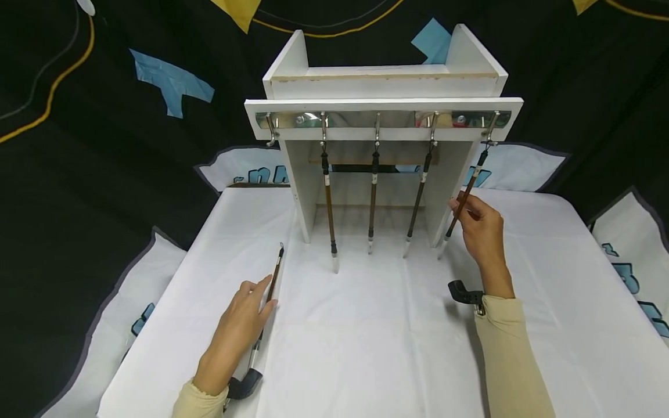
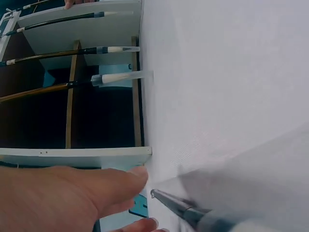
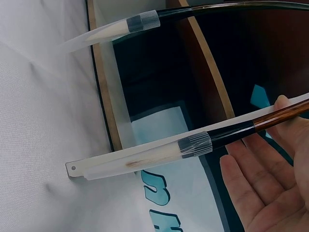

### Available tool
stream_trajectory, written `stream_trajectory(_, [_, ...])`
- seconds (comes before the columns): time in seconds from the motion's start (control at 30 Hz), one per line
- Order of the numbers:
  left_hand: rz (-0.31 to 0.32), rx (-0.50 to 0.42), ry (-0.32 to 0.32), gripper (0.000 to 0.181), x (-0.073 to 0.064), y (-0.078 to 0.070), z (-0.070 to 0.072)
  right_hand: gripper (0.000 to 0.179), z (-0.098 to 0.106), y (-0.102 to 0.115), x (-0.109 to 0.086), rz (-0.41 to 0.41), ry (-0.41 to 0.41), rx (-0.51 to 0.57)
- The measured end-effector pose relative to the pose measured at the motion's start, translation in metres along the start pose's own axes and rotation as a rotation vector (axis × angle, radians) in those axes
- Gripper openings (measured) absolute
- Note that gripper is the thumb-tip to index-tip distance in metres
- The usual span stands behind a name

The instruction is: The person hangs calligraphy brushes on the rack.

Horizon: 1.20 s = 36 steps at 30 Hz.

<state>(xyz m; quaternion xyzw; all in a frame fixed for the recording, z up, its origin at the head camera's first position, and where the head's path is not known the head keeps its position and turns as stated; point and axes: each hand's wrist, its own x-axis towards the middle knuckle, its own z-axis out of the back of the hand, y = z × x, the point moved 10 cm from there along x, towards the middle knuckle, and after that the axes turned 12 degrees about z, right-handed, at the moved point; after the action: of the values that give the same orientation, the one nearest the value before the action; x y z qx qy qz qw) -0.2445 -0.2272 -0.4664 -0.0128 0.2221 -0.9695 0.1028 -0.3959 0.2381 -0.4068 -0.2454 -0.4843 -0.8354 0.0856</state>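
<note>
Several calligraphy brushes with clear caps hang tips down from metal hooks on a white wooden stand. My right hand is beside the rightmost hanging brush, whose handle crosses in front of the thumb and fingertips. In the right wrist view its fingers are spread, and the clear cap is close by. My left hand rests low over another brush lying on the white cloth, thumb and index finger extended at its handle. Part of that brush is hidden by the hand.
The leftmost hook bears no brush. White cloth covers the table. Behind it hangs a dark curtain with pieces of blue tape. The stand's side panels reach down to the cloth.
</note>
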Motion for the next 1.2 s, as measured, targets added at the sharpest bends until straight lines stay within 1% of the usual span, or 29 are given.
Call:
stream_trajectory(0.17, [-0.028, -0.005, 0.015, 0.055, -0.004, 0.0, -0.007, 0.045, 0.001, -0.002, 0.0, -0.006, -0.005, 0.012])
stream_trajectory(0.4, [-0.046, -0.026, -0.018, 0.045, -0.007, 0.002, -0.009, 0.049, -0.001, -0.001, -0.002, -0.017, 0.009, 0.016])
stream_trajectory(0.5, [-0.032, -0.04, -0.008, 0.044, -0.005, 0.005, -0.011, 0.048, -0.002, 0.0, -0.001, -0.016, 0.009, 0.015])
stream_trajectory(0.63, [0.008, -0.065, 0.023, 0.045, -0.003, 0.01, -0.015, 0.047, -0.003, 0.001, 0.0, -0.016, 0.01, 0.018])
stream_trajectory(0.77, [0.025, -0.084, 0.036, 0.047, -0.001, 0.011, -0.018, 0.047, -0.002, 0.002, 0.001, -0.01, 0.004, 0.011])
stream_trajectory(0.87, [0.021, -0.083, 0.029, 0.048, 0.0, 0.01, -0.018, 0.047, -0.001, 0.001, 0.001, -0.016, 0.005, 0.009])
stream_trajectory(1.2, [-0.02, -0.03, 0.011, 0.047, 0.002, 0.003, -0.017, 0.048, -0.001, -0.001, 0.0, -0.026, 0.0, 0.022])
